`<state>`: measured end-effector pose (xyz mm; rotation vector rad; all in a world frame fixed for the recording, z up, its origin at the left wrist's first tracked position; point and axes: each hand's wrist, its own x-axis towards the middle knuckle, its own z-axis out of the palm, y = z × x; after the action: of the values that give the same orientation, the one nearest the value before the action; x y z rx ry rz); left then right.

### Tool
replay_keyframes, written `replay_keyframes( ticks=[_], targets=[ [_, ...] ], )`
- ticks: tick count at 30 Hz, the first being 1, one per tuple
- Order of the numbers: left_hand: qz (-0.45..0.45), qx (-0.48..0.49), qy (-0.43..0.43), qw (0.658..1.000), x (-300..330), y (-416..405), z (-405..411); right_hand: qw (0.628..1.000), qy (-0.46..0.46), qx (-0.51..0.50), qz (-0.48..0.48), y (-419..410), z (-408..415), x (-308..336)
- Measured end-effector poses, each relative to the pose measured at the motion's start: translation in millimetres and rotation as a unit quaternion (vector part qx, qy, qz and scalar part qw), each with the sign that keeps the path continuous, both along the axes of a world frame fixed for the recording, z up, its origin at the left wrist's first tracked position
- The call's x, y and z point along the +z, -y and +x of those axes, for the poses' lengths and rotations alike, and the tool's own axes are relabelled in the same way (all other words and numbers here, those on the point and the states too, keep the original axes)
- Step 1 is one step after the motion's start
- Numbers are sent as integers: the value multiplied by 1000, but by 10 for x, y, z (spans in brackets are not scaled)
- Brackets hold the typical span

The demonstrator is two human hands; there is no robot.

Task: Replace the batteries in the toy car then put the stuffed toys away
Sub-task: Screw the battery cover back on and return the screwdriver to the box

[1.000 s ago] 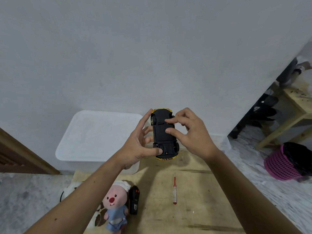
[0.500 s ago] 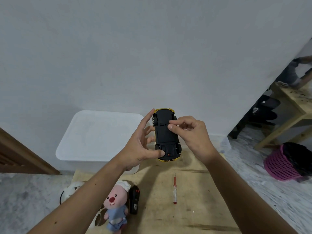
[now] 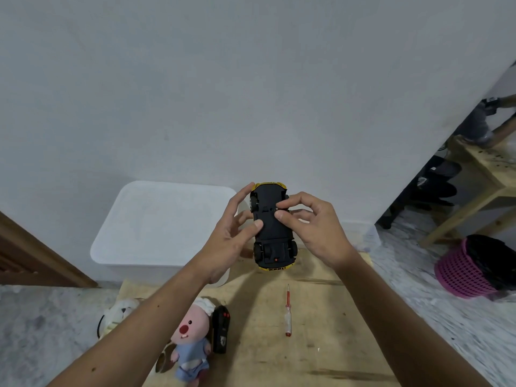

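I hold a yellow toy car [image 3: 272,236] upside down in the air, its black underside facing me. My left hand [image 3: 230,233] grips it from the left, thumb on the underside, fingers behind. My right hand [image 3: 312,224] pinches at a small spot on the underside with thumb and forefinger. A pink stuffed toy in blue clothes [image 3: 191,347] lies on the wooden board [image 3: 321,344] below, and a white stuffed toy [image 3: 118,314] lies partly hidden under my left forearm. A red-handled screwdriver [image 3: 288,311] lies on the board.
A white lidded box [image 3: 164,224] stands against the wall at the left. A black remote control [image 3: 220,328] lies beside the pink toy. At the right are a pink basket [image 3: 463,272] and a wooden bench [image 3: 480,180]. Marble floor surrounds the board.
My left thumb has slid from the car's rear end up to the middle of the underside. The right hand's fingers have shifted slightly on the underside. The car stays upside down in the air.
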<state>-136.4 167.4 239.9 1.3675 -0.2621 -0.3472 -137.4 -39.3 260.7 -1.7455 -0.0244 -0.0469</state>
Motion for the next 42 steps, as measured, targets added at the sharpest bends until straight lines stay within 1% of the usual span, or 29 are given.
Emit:
replay_keyframes(
  ticks=[7, 12, 15, 18, 23, 25, 33, 38, 42],
  targets=[
    [5, 10, 9, 1000, 22, 21, 6, 1000, 18, 1, 6, -6, 18, -3],
    [-2, 2, 8, 1000, 13, 19, 31, 997, 65, -28, -22, -40, 23, -43],
    [-9, -6, 0, 1000, -9, 4, 57, 996, 81, -27, -32, -32, 30, -75],
    [-6, -6, 0, 1000, -20, -2, 55, 997, 73, -4, -19, 7, 33, -80],
    [3, 5, 6, 1000, -13, -24, 42, 992, 7, 122, 44, 177, 16, -91],
    [3, 2, 5, 1000, -21, -28, 43, 989, 0, 141, 53, 206, 11, -101],
    [-1, -24, 12, 1000, -105, -56, 54, 994, -2, 102, 42, 162, 2, -125],
    [29, -7, 28, 999, -123, -61, 80, 994, -26, 96, 50, 95, -19, -110],
    [31, -8, 28, 999, -145, -71, 91, 994, -15, 100, 47, 83, -23, -128]
  ],
)
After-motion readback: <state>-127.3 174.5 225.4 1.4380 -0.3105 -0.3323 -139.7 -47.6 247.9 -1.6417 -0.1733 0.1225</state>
